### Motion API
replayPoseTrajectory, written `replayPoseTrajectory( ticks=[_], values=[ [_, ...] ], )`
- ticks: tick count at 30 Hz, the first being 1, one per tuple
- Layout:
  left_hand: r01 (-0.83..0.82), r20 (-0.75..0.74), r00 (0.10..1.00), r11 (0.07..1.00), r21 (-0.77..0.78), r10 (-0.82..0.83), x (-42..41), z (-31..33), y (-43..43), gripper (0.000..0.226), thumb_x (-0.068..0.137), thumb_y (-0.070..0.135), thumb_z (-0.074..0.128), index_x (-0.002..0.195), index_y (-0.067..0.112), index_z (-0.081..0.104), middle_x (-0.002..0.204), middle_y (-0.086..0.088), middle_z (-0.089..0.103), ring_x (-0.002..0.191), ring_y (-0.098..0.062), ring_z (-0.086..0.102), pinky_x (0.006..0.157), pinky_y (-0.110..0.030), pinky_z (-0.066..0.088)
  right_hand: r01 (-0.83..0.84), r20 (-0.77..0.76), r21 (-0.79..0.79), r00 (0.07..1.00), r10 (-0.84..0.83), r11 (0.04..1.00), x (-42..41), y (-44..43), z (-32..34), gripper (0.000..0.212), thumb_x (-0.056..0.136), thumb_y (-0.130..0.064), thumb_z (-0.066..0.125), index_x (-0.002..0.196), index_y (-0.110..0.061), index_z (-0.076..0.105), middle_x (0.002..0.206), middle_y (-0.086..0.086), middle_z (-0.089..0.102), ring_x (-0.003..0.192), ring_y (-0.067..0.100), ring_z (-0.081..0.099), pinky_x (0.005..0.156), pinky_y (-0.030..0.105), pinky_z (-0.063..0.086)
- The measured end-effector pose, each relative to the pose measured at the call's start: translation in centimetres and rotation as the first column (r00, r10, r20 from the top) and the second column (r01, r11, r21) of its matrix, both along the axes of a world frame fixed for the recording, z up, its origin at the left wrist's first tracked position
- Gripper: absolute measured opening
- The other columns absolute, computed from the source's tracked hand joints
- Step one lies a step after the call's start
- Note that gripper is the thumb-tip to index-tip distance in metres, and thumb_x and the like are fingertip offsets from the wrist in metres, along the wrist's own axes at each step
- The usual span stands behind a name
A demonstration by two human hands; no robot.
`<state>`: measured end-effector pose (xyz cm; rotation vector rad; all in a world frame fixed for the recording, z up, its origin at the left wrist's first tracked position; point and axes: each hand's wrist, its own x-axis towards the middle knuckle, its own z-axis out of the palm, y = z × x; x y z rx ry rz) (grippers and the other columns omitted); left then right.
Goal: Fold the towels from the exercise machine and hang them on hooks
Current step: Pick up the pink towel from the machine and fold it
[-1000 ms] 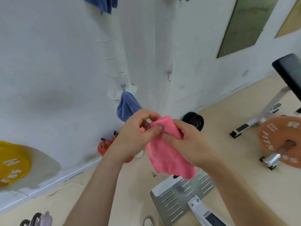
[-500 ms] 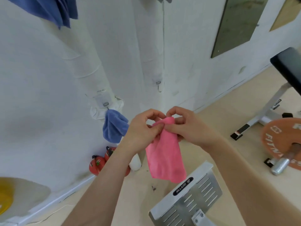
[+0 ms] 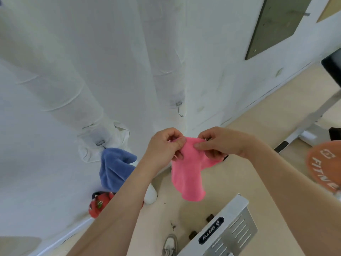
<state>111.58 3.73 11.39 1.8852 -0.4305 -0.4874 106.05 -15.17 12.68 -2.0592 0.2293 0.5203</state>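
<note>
Below the bare wall hook [image 3: 179, 108], left hand [image 3: 164, 146] and right hand [image 3: 220, 143] pinch the pink towel [image 3: 188, 174] by its top edge, fingers curled

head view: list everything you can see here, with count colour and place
pink towel: 1, pink, centre, hanging from both hands
blue towel: 1, blue, left of centre, hanging on a wall hook
empty hook: 1, metal, wall corner above the hands
red object: 1, red, floor by the wall, below the blue towel
weight plate: 1, orange, right edge
machine panel: 1, silver with a black label, bottom right
bench frame: 1, pale grey, right
dark panel: 1, grey-green, wall, top right
shoe: 1, pale, bottom edge
left hand: pinches the towel's top edge
right hand: pinches the same edge
</note>
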Motion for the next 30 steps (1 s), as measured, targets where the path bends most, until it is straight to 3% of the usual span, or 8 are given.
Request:
replayPoseTrajectory(
  ticks=[7, 12, 16, 19, 21, 23, 27, 30],
  values=[
    [-0.067, 0.091, 0.994, 0.996, 0.064, 0.061, 9.2, -4.7, -2.8, 0.014, 0.083, 0.015, 0.068, 0.08, 0.026, 0.06, 0.064, 0.007, 0.063, 0.056, -0.014, 0.062, 0.064, -0.034, 0.055, 0.032, 0.007, -0.111, 0.999, -0.031, 0.993, 10.1, -3.4, -2.8, 0.014, 0.095, -0.024, 0.056, 0.086, -0.014, 0.062, 0.065, -0.003, 0.06, 0.059, 0.011, 0.053, 0.056, 0.025, 0.037],
    [-0.17, 0.317, 0.939, 0.98, 0.099, 0.131, 14.0, -6.9, -5.1, 0.012, 0.081, 0.022, 0.066, 0.081, 0.026, 0.054, 0.064, 0.01, 0.055, 0.062, -0.009, 0.053, 0.059, -0.024, 0.045, 0.133, 0.098, -0.218, 0.989, -0.114, 0.967, 16.1, -5.1, -4.6, 0.018, 0.093, -0.027, 0.058, 0.086, -0.012, 0.064, 0.07, -0.001, 0.062, 0.062, 0.012, 0.056, 0.06, 0.024, 0.04],
    [-0.261, 0.343, 0.915, 0.961, 0.095, 0.214, 15.3, -9.5, -5.8, 0.013, 0.079, 0.017, 0.064, 0.075, 0.02, 0.053, 0.064, 0.007, 0.054, 0.059, -0.005, 0.046, 0.059, -0.024, 0.042, 0.313, 0.233, -0.246, 0.938, -0.258, 0.917, 18.1, -4.1, -8.1, 0.013, 0.089, -0.021, 0.062, 0.091, -0.008, 0.066, 0.076, 0.008, 0.069, 0.067, 0.019, 0.063, 0.062, 0.028, 0.048],
    [-0.276, 0.369, 0.901, 0.958, 0.08, 0.229, 15.6, -10.5, -6.0, 0.015, 0.08, 0.015, 0.064, 0.073, 0.017, 0.052, 0.067, 0.006, 0.056, 0.063, -0.009, 0.05, 0.062, -0.026, 0.043, 0.494, 0.263, -0.052, 0.845, -0.465, 0.868, 18.2, -3.3, -10.4, 0.007, 0.083, -0.014, 0.069, 0.084, -0.009, 0.065, 0.074, 0.012, 0.072, 0.068, 0.024, 0.07, 0.069, 0.037, 0.056],
    [-0.31, 0.41, 0.879, 0.945, 0.105, 0.242, 15.5, -11.2, -6.1, 0.014, 0.081, 0.019, 0.064, 0.073, 0.018, 0.053, 0.067, 0.008, 0.056, 0.065, -0.01, 0.051, 0.061, -0.026, 0.043, 0.623, 0.204, 0.1, 0.75, -0.629, 0.776, 17.8, -2.7, -11.6, 0.016, 0.081, -0.011, 0.072, 0.089, -0.013, 0.059, 0.074, 0.012, 0.071, 0.066, 0.027, 0.07, 0.067, 0.04, 0.057],
    [-0.347, 0.414, 0.874, 0.924, 0.162, 0.255, 15.2, -11.9, -6.5, 0.014, 0.082, 0.026, 0.064, 0.073, 0.022, 0.054, 0.065, 0.01, 0.055, 0.064, -0.01, 0.05, 0.059, -0.027, 0.04, 0.701, 0.185, 0.12, 0.679, -0.71, 0.702, 17.4, -2.1, -12.6, 0.027, 0.079, -0.013, 0.073, 0.093, -0.02, 0.051, 0.076, 0.007, 0.068, 0.069, 0.029, 0.07, 0.069, 0.046, 0.06],
    [-0.363, 0.423, 0.87, 0.91, 0.2, 0.254, 14.7, -12.9, -6.8, 0.006, 0.084, 0.029, 0.064, 0.08, 0.025, 0.064, 0.082, 0.011, 0.055, 0.076, -0.013, 0.054, 0.067, -0.031, 0.045, 0.668, 0.229, 0.226, 0.67, -0.706, 0.709, 16.6, -1.4, -12.7, 0.004, 0.087, -0.019, 0.063, 0.087, -0.023, 0.063, 0.084, 0.0, 0.07, 0.084, 0.023, 0.07, 0.083, 0.048, 0.057],
    [-0.358, 0.477, 0.841, 0.924, 0.134, 0.257, 13.6, -12.7, -6.5, 0.018, 0.086, 0.027, 0.063, 0.102, 0.027, 0.071, 0.098, 0.009, 0.047, 0.091, -0.012, 0.052, 0.074, -0.021, 0.043, 0.557, 0.317, 0.155, 0.754, -0.576, 0.816, 15.7, -1.1, -12.7, 0.01, 0.091, -0.025, 0.059, 0.094, -0.029, 0.068, 0.093, -0.012, 0.071, 0.094, 0.01, 0.067, 0.092, 0.035, 0.053]
  ],
)
